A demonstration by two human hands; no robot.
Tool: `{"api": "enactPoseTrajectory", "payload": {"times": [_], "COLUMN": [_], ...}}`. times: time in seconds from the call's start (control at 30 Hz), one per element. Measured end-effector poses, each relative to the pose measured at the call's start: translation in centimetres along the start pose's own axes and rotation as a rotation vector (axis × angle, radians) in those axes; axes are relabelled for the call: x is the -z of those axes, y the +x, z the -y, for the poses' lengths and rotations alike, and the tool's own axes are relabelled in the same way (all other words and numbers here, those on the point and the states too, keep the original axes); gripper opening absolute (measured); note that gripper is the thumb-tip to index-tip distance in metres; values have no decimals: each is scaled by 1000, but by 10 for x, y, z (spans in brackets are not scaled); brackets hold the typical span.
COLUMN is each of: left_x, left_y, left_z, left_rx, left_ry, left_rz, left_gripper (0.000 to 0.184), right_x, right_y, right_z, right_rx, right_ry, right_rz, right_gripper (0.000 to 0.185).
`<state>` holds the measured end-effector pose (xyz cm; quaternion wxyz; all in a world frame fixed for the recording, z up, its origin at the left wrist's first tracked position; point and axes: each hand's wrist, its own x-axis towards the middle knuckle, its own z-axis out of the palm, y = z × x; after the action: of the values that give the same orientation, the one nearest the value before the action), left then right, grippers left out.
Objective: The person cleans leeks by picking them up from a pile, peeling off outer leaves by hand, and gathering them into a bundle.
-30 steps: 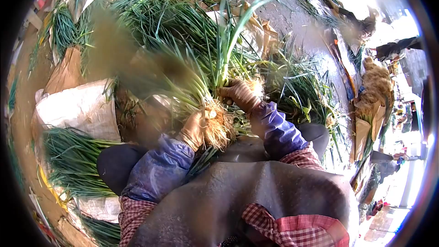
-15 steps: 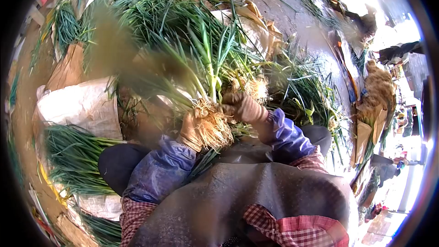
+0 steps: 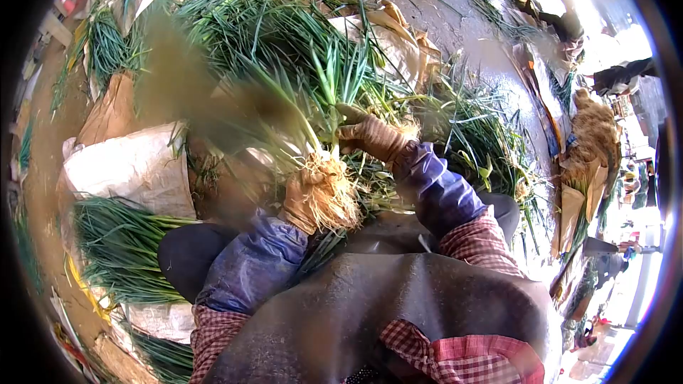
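My left fingers [image 3: 297, 186] grasp onion roots [image 3: 337, 203].
Right fingers [image 3: 356, 130] beside them, at a stalk [image 3: 335, 148], grip unclear: best pinch lightly.

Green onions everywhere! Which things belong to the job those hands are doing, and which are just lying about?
In the job:
left hand, gripping the rooted green onion bunch
right hand, at the stalks
probably the big leafy pile

Seemingly just lying about:
white sack
crumpled tan wrapping
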<state>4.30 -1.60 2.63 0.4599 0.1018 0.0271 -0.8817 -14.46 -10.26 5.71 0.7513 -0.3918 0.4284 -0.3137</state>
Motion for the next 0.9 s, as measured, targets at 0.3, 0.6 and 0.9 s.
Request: {"api": "enactPoseTrajectory", "payload": {"times": [0.3,0.6,0.9], "left_x": [9,-9,-7], "left_y": [1,-1,0], "left_z": [-5,-3,3], "left_rx": [66,112,88], "left_ry": [223,-106,62], "left_rz": [65,94,-123], "left_gripper": [49,39,41], "right_x": [-10,23,24], "right_y": [-72,-43,-9], "right_z": [12,-41,-68], "right_rx": [-120,27,291], "right_ry": [-251,-107,-281], "right_rz": [84,88,-18], "right_gripper": [21,66,15]}}
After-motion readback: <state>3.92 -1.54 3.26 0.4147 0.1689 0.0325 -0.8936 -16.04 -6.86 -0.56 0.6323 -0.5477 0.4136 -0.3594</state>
